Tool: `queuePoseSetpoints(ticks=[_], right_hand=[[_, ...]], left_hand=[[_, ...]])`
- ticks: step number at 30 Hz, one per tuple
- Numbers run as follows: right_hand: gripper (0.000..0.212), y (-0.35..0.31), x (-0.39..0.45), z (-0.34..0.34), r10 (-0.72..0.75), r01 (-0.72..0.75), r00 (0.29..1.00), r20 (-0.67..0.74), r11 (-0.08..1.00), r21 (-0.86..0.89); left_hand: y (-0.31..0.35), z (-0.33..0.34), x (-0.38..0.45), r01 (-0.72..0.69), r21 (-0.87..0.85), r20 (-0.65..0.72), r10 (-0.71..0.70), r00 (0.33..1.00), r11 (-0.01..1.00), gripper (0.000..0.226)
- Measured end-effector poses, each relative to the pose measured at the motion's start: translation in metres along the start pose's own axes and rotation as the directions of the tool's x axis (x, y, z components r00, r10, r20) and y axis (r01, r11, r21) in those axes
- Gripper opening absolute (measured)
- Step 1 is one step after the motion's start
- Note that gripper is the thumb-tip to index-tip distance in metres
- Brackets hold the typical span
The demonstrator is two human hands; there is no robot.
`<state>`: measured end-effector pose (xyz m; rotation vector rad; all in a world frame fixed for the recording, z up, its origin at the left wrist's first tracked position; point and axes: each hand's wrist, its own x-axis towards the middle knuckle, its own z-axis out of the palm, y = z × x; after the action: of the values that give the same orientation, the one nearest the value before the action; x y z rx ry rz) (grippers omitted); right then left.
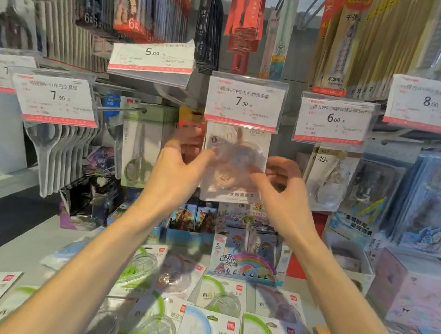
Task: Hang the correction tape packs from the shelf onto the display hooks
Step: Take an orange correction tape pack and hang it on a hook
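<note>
You've got both hands up on one correction tape pack (234,165), which sits just under the 7.90 price tag (244,102) at the far middle of the display. Your left hand (178,170) pinches the pack's left edge, fingers curled at its upper corner; your right hand (284,187) pinches the right edge lower down. A grip on each side likely keeps the card square so its hang hole lines up with the hook. The hook itself and the hole are hidden behind the price tag, so you can't tell whether the pack is already threaded on or only held against it. Pack is motion-blurred, print mostly unreadable. More correction tape packs (210,331) lie flat on the near shelf (32,261), some overlapping, several cut off by the bottom edge. Left of the pack hang scissors (139,155), right a 40m tape pack (327,178) under the 6.00 tag
</note>
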<state>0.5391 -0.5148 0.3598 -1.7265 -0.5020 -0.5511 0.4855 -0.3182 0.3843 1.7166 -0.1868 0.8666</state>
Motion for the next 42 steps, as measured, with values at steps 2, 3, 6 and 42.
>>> queuePoseSetpoints(ticks=[2,3,6,42], right_hand=[[0.051,0.003,0.004,0.002,-0.001,0.001,1.000,0.026,1.000,-0.010],[0.058,0.004,0.006,0.004,-0.002,0.002,0.998,0.055,1.000,-0.008],[0.065,0.009,0.014,0.013,0.005,-0.008,0.994,0.111,1.000,0.027],[0.016,0.042,-0.132,-0.029,0.397,-0.409,0.911,0.113,0.826,0.388]], left_hand=[[-0.012,0.009,0.007,0.063,-0.004,0.043,-0.063,0.997,0.998,0.036],[-0.017,0.014,0.010,0.070,-0.033,0.059,-0.068,0.996,0.997,0.034],[-0.025,0.023,0.013,0.055,-0.113,0.084,-0.046,0.995,0.992,0.024],[-0.058,-0.032,-0.105,0.326,-0.214,0.055,-0.321,0.945,0.921,0.011]])
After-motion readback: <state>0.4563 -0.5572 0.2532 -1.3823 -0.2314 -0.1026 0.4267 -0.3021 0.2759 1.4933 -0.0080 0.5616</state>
